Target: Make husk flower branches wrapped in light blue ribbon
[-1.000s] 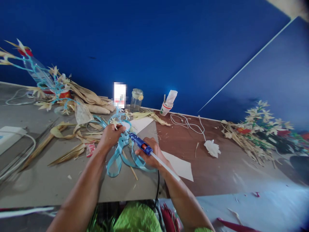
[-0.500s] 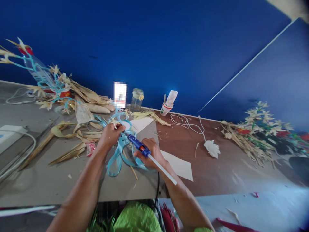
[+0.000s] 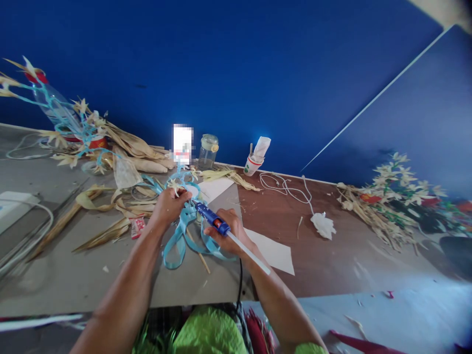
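Note:
My right hand (image 3: pixel 229 228) is wrapped round a blue hot glue gun (image 3: pixel 212 216). A long white glue stick (image 3: pixel 249 251) sticks out of its back end, over my forearm. The gun's nozzle points up and left, close to the fingertips of my left hand (image 3: pixel 172 202). That hand pinches a small pale husk flower (image 3: pixel 174 185) with light blue ribbon about it; the exact grip is partly hidden by the fingers. Loops of light blue ribbon (image 3: pixel 174 263) hang below both hands onto the table. A thin wooden stick (image 3: pixel 202 260) lies under the ribbon.
Dried corn husks (image 3: pixel 142 140) and a plastic bottle (image 3: pixel 55 108) with blue-stemmed husk flowers are at the left. Behind stand a clear jar (image 3: pixel 208 152) and a paper cup (image 3: pixel 252 166). White cable (image 3: pixel 287 189), paper (image 3: pixel 273 253) and more flowers (image 3: pixel 400 177) lie rightward.
The back end of the glue gun and its glue stick have risen slightly. My left hand stays nearly in place with the flower, and the view has shifted a little.

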Motion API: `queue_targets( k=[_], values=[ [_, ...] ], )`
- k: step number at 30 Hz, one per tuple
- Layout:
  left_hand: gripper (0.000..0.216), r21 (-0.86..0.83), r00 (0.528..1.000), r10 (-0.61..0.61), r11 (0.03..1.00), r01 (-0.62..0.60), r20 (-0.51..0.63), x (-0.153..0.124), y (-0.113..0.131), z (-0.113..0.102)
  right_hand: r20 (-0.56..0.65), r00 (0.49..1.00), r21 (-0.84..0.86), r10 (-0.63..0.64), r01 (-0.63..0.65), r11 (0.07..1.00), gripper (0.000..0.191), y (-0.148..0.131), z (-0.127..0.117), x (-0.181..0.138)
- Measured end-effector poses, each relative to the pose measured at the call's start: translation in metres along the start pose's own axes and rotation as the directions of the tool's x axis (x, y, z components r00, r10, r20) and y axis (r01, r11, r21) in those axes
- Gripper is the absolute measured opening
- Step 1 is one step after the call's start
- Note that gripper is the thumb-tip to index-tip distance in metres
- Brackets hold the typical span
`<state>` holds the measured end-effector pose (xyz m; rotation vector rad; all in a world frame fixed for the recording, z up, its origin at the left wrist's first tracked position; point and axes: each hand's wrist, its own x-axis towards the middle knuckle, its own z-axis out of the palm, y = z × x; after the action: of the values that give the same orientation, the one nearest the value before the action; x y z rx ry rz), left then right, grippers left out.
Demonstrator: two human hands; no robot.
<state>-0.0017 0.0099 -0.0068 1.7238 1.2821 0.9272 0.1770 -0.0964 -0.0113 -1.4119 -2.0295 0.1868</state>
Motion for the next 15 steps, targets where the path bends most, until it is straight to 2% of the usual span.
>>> queue_targets(
  k=[7, 12, 15],
  values=[
    [0.027, -0.015, 0.999, -0.037, 0.999, 0.037, -0.003, 0.0000, 0.0024, -0.0005, -0.015, 0.998, 0.010, 0.067, -0.066, 0.998, 0.039, 0.0052, 0.0021, 0.0005],
    [0.027, -0.039, 1.000, 0.002, 0.999, -0.003, -0.013, -0.0012, 0.0040, -0.0003, -0.021, 0.999, 0.056, 0.030, -0.029, 0.998, 0.040, 0.0035, 0.0020, 0.0011],
    [0.025, -0.049, 0.998, -0.033, 0.998, 0.031, -0.046, -0.0011, 0.0029, -0.0011, -0.021, 0.999, 0.046, 0.031, -0.030, 0.998, 0.040, 0.0016, 0.0012, 0.0015]
  ],
)
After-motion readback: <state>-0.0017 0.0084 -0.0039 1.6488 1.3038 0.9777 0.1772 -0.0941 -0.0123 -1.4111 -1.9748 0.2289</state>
